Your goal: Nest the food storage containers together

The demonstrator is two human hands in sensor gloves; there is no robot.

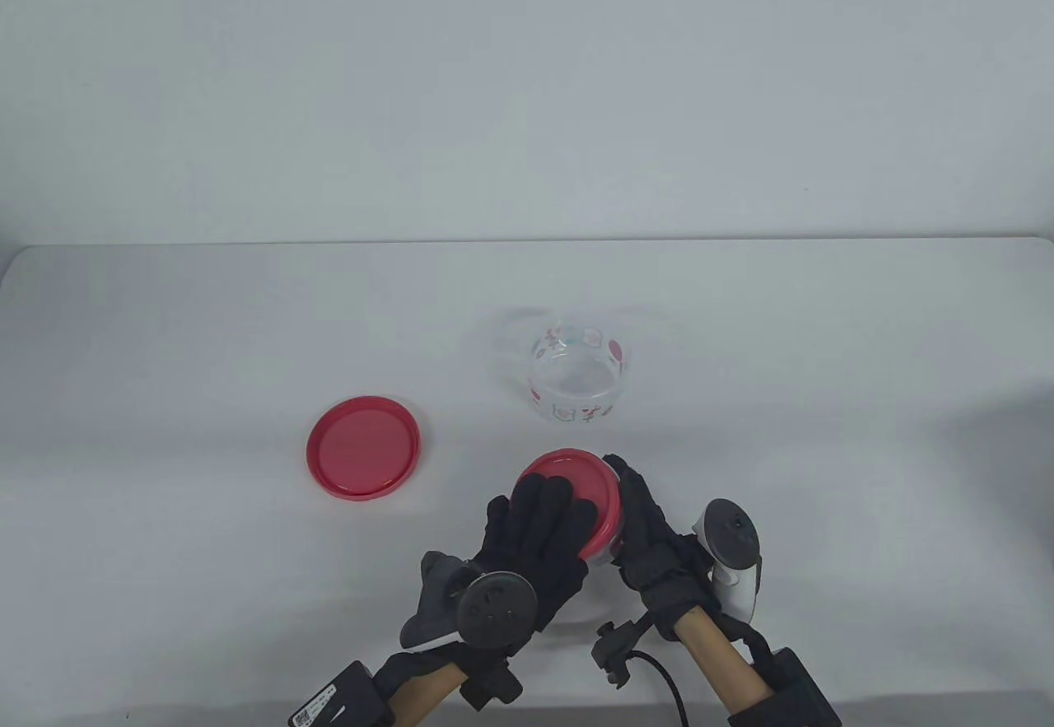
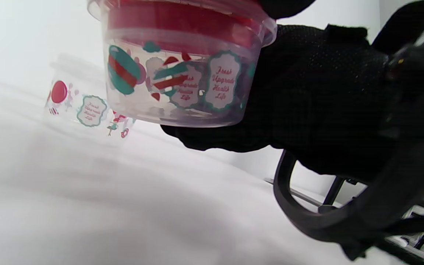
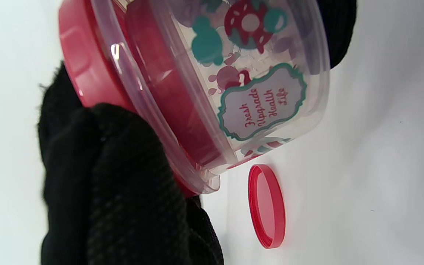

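1. looking down in the table view: the lidded container [image 1: 586, 513] sits low and centre in the frame, held between both hands. the left hand [image 1: 527, 550] lies fingers-flat over its red lid [image 1: 580, 492]; the right hand [image 1: 650, 538] wraps the far side wall. judged purpose: one hand steadies the body while the other works the lid off, so this container can go into the other. the open container [image 1: 579, 375] stands apart above it, mid-frame, and a loose red lid [image 1: 365, 447] lies flat at centre left. the white table [image 1: 165, 348] meets a plain pale wall across the upper half.

2. left wrist view: the lidded container [image 2: 182, 66] fills the upper centre, clear of the table, cradled by the black glove of the right hand [image 2: 307, 103]. the open container [image 2: 87, 108] rests on the table at middle left.

3. right wrist view: the lidded container [image 3: 212, 84] is tilted in the upper centre; left hand fingers [image 3: 123, 184] press on the lid rim at lower left. the loose red lid [image 3: 267, 206] shows at lower centre.
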